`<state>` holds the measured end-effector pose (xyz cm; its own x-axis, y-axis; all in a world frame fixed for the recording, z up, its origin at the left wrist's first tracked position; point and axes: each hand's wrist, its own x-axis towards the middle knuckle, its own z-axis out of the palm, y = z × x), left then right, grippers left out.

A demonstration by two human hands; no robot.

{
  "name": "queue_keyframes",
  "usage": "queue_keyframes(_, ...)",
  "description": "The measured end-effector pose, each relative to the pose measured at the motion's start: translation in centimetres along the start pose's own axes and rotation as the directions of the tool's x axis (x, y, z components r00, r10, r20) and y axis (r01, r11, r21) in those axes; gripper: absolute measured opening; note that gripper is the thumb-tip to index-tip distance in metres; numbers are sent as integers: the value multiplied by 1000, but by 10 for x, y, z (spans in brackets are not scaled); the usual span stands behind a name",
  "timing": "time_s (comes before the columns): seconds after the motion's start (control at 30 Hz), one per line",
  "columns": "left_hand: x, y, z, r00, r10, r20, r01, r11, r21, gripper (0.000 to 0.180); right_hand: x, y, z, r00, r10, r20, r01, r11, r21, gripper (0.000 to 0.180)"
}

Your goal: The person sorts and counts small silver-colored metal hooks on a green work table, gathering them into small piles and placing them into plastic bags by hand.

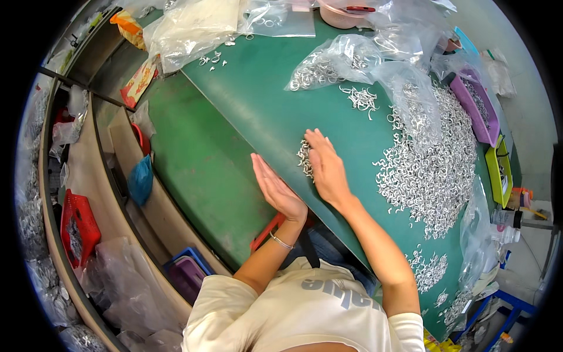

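Observation:
My right hand (329,171) rests on the green tabletop (267,100) with its fingers stretched out together. Against its left side lies a small pile of silvery curved metal pieces (305,159), partly hidden by the fingers. My left hand (278,190) is held at the near left edge of the table, fingers straight, palm turned toward that edge and the small pile. Nothing shows in the left palm. To the right of my right hand spreads a large heap of the same curved pieces (431,176).
Clear plastic bags (334,61) with metal pieces lie at the far side. A purple basket (476,108) and a yellow-green basket (498,173) stand at the right edge. Smaller piles (428,270) lie near right. Left are shelves with a red basket (79,229) and a blue bag (141,180).

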<state>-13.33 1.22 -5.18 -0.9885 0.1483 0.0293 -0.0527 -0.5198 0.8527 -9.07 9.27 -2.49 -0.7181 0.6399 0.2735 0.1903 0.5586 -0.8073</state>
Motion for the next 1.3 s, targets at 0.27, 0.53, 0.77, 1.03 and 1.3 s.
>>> queue_keyframes(0.27,0,4,3,1000,20,7,-20,999,-41,47,4,1,-16,997,-38,-61,35,999,-41,24)
queue_keyframes(0.53,1,1,2,999,44,7,-44,998,-36,47,8,3,-12,992,-111,-56,101,983,-156,28)
queue_keyframes(0.77,-5,2,3,999,52,9,-52,998,-39,50,7,2,-10,995,-32,95,47,988,-149,39)
queue_keyframes(1.03,-2,-4,-6,994,83,73,-82,997,-10,53,-14,-18,10,965,-129,230,171,969,-176,40)
queue_keyframes(1.3,-10,-2,-15,987,2,160,20,991,-136,54,-33,-49,27,954,-149,261,124,986,111,40)
